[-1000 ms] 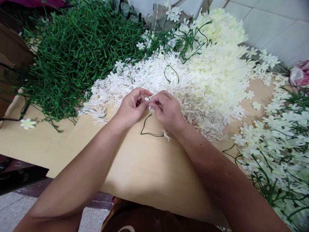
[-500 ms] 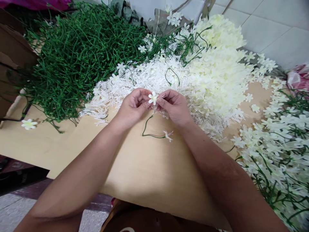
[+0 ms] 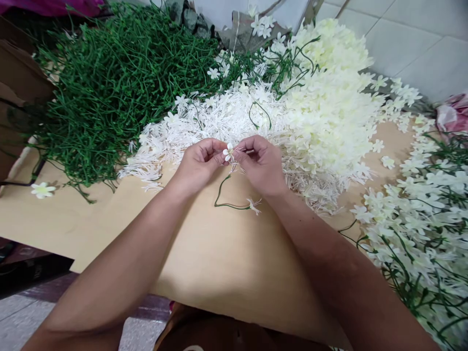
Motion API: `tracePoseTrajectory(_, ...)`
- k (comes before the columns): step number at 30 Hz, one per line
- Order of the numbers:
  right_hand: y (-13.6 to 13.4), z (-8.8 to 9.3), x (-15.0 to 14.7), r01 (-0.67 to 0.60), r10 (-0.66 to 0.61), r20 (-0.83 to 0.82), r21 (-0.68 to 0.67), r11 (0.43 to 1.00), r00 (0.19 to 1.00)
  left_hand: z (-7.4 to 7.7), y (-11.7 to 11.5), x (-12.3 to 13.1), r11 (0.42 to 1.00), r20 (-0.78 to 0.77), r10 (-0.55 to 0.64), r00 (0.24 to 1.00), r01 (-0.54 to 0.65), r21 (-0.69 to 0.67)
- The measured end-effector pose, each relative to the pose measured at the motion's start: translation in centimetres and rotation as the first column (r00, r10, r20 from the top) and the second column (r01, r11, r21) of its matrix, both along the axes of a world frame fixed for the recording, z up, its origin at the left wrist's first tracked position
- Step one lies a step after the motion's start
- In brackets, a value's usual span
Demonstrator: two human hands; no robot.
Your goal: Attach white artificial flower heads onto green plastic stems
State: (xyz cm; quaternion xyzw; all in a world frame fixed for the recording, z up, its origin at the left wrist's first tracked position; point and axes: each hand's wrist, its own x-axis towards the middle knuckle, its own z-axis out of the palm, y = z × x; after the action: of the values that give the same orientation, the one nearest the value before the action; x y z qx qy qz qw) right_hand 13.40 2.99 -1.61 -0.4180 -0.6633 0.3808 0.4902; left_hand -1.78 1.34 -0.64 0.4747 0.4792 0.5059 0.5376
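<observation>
A small white artificial flower (image 3: pixel 229 152) is pinched between my two hands, over the near edge of the white pile. My left hand (image 3: pixel 201 161) has its thumb and fingers closed at the flower's left side. From the right, my right hand (image 3: pixel 262 161) pinches at the petals, with thin white strands showing by its fingertips. Just below the hands, a bent green stem (image 3: pixel 234 206) lies on the tan board (image 3: pixel 204 253), a white stamen tuft (image 3: pixel 253 206) at its right end. My fingers partly hide the flower's back.
Behind my hands spreads a pile of white stamens (image 3: pixel 223 114). Green stems (image 3: pixel 131 73) are heaped at the left, loose cream petals (image 3: pixel 329 107) at the right. Assembled flowers (image 3: pixel 431 214) lie far right, and a single flower (image 3: pixel 43 190) at the left. A cardboard box (image 3: pixel 18 87) stands leftmost.
The flower has turned in my fingers, its face now tilted and narrower to view. My right hand has shifted slightly left. The stem on the board lies as before.
</observation>
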Motion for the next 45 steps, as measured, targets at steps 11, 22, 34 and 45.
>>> tracePoseTrajectory(11,-0.4,0.0,0.3,0.012,-0.199,0.299,0.528,0.849,0.933,0.2,-0.1,0.3,0.999,0.021,0.028,0.999,-0.027,-0.026)
tracePoseTrajectory(22,-0.7,1.1,-0.2,-0.117,0.122,-0.059,0.079,0.99,0.991,0.6,-0.1,-0.5,0.983,0.2,-0.162,0.966,0.176,-0.055)
tracePoseTrajectory(34,-0.5,1.8,0.1,-0.133,0.085,-0.219,-0.215,0.967,0.972,0.2,-0.1,-0.4,0.962,-0.293,0.122,0.948,-0.041,0.269)
tracePoseTrajectory(45,-0.5,1.9,0.3,-0.155,0.111,-0.149,-0.325,0.933,0.983,0.0,-0.3,-1.1,0.901,-0.546,0.231,0.805,0.035,0.432)
